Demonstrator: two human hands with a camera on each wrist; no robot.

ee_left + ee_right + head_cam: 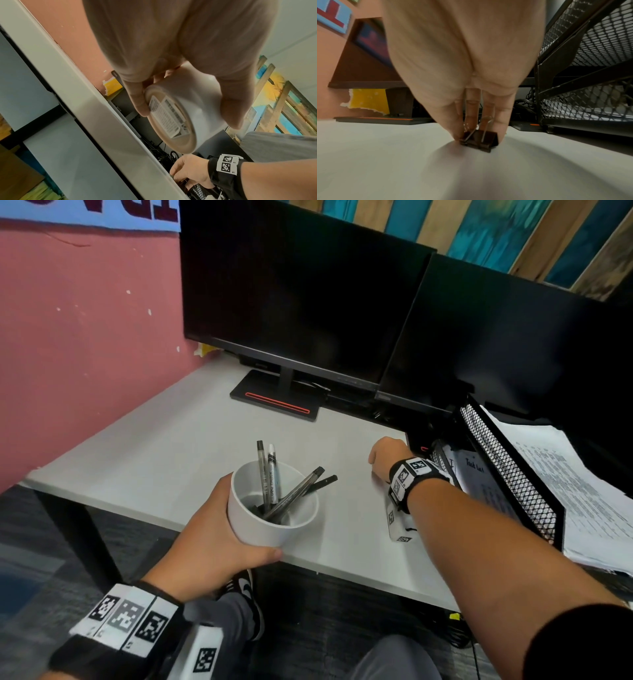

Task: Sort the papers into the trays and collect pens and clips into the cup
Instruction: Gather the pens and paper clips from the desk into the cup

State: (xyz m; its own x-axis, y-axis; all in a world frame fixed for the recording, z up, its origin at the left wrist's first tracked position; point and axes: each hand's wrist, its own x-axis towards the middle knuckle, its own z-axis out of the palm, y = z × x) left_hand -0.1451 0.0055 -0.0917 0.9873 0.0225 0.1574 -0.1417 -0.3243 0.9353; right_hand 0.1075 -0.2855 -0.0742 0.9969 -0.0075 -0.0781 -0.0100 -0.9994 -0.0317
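Observation:
My left hand [219, 535] grips a white cup [270, 508] near the desk's front edge, held off the surface. Several pens [274, 481] stand inside it. In the left wrist view my fingers [137, 102] wrap the cup [193, 106], whose labelled base faces the camera. My right hand [387, 457] reaches down to the desk beside the black mesh trays [507, 470]. In the right wrist view its fingertips [458, 129] pinch a black binder clip [479, 139] that still rests on the desk. Papers [561, 484] lie in the trays.
Two dark monitors [301, 289] stand at the back, one on a stand with a red stripe [277, 402]. A pink wall [85, 337] borders the desk on the left. Cables lie behind the trays. The grey desk [171, 440] ends just under the cup.

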